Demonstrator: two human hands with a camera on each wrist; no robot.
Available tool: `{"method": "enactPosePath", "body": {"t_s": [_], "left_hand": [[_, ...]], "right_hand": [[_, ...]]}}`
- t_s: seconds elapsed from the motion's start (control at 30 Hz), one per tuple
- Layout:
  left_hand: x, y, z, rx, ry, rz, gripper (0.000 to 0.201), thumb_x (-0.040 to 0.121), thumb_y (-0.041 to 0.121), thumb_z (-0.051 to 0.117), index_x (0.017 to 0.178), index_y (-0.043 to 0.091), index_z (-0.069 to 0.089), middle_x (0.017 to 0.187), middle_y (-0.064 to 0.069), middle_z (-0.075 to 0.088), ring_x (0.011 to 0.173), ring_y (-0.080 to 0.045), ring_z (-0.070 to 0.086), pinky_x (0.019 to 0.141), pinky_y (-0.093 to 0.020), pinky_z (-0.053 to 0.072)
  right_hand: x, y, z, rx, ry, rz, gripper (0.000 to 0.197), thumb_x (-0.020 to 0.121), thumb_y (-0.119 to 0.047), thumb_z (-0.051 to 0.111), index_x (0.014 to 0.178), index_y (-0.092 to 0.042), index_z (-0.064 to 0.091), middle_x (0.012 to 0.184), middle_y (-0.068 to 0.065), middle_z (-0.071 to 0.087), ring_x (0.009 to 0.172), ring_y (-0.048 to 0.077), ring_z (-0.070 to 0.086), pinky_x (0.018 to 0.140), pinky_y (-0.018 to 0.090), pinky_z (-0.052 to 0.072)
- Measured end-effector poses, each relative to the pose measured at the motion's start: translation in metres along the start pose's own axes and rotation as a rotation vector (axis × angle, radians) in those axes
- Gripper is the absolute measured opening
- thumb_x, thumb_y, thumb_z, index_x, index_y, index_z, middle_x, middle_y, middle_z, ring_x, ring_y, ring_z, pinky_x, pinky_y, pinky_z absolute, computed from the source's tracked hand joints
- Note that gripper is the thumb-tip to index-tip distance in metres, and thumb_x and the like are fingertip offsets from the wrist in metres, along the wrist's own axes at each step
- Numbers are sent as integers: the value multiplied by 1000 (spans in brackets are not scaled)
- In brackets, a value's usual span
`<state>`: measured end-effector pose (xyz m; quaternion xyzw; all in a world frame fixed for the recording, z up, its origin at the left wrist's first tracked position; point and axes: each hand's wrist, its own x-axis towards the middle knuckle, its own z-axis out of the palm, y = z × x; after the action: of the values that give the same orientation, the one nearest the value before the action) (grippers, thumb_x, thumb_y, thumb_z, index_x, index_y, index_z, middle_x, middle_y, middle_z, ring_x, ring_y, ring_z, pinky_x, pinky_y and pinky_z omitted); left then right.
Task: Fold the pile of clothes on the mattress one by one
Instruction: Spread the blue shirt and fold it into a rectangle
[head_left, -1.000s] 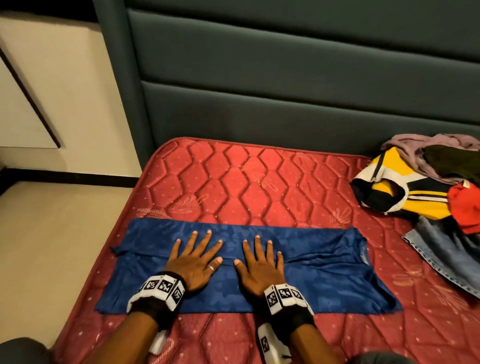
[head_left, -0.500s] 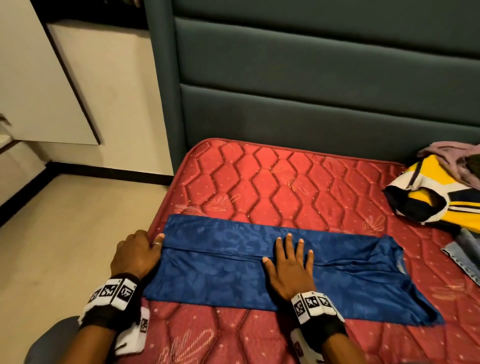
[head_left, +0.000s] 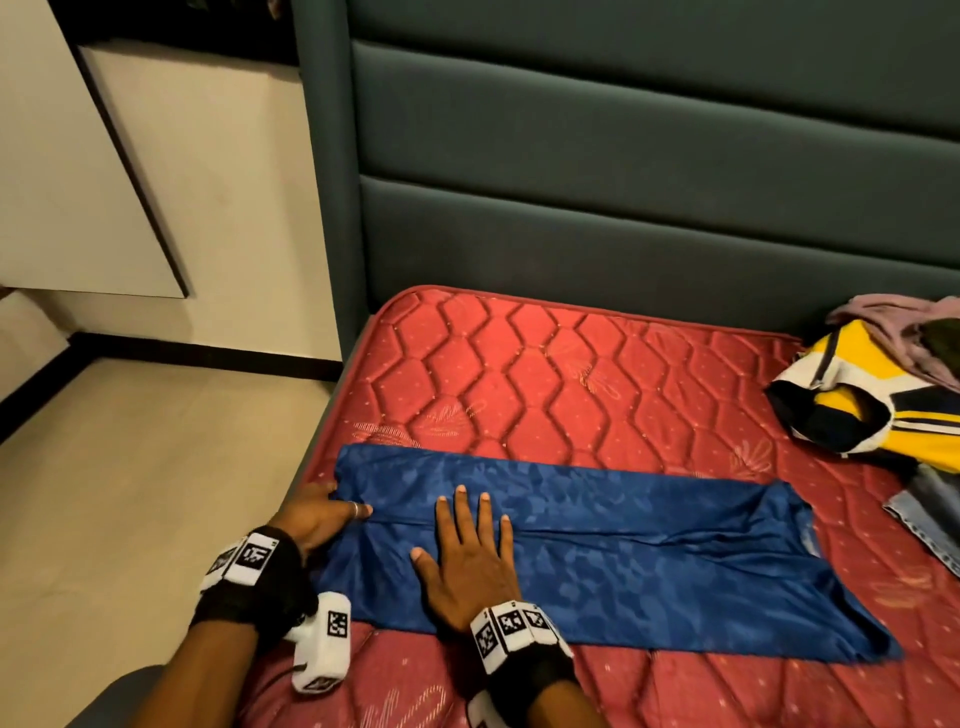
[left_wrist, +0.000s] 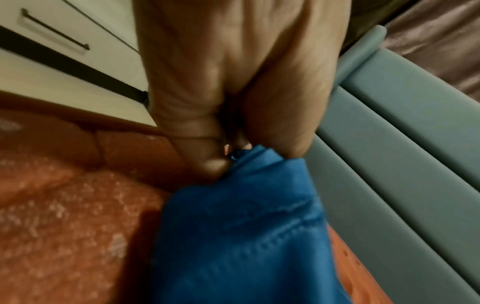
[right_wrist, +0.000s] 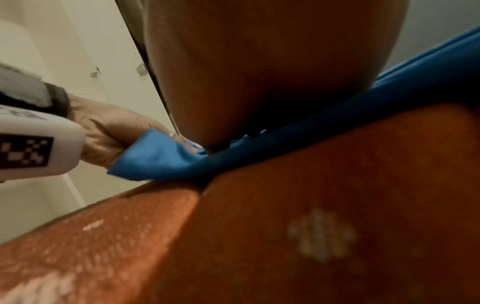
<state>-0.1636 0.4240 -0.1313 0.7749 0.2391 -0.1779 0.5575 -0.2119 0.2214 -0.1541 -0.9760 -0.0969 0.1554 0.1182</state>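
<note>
A blue garment (head_left: 623, 551) lies folded into a long strip across the near part of the red mattress (head_left: 545, 379). My left hand (head_left: 322, 512) pinches its left end at the mattress edge; the left wrist view shows thumb and fingers closed on the blue cloth (left_wrist: 241, 216). My right hand (head_left: 467, 551) lies flat, fingers straight, pressing the strip near its left third. In the right wrist view the palm sits on the blue cloth (right_wrist: 161, 160), with the left hand (right_wrist: 111, 131) beyond.
A pile of unfolded clothes (head_left: 883, 384) sits at the right: a yellow, white and black top, mauve cloth, and denim (head_left: 930, 514). A padded green headboard (head_left: 623, 208) stands behind. The floor (head_left: 130, 467) lies left of the bed.
My left hand moved from beside the right hand out to the strip's left end and took hold of it. The right hand stayed pressed flat. The head view swung left.
</note>
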Motion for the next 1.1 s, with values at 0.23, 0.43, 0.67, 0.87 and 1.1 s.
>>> {"method": "enactPosePath", "body": {"t_s": [0.23, 0.43, 0.67, 0.87, 1.1], "left_hand": [[-32, 44, 10, -298, -178, 115, 39, 88, -11, 60, 123, 5, 61, 112, -20, 72, 105, -39, 68, 99, -53, 51], [-88, 114, 126, -248, -244, 258, 36, 88, -16, 51, 108, 14, 49, 78, -11, 51, 49, -11, 56, 44, -21, 49], [-114, 106, 282, 7, -505, 210, 65, 100, 32, 56, 153, 26, 18, 91, -3, 57, 54, -9, 53, 43, -21, 44], [-84, 55, 236, -16, -164, 341, 26, 95, 32, 65, 114, 15, 59, 62, 5, 61, 49, -14, 58, 63, -41, 55], [-47, 5, 168, 366, 152, 422, 27, 84, 41, 72, 99, 19, 66, 93, -1, 71, 90, -26, 69, 81, -38, 55]], "right_hand": [[-11, 26, -18, 436, 184, 19, 108, 75, -84, -2, 159, -18, 4, 167, -1, -7, 152, 18, -14, 120, 35, -8], [-61, 111, -61, 828, 602, 233, 85, 94, -69, 26, 157, -12, 20, 163, -3, 16, 152, 12, 6, 118, 19, 6], [-109, 198, -69, 845, 773, 449, 65, 102, -44, 40, 151, -2, 33, 157, 18, 35, 148, 31, 29, 119, 39, 21], [-101, 206, -42, 687, 793, 490, 46, 89, -22, 62, 125, 5, 59, 121, 28, 59, 118, 42, 53, 103, 39, 35], [-79, 184, -46, 673, 518, 471, 39, 91, -21, 67, 127, -8, 59, 121, 16, 64, 115, 32, 59, 97, 34, 42]]}}
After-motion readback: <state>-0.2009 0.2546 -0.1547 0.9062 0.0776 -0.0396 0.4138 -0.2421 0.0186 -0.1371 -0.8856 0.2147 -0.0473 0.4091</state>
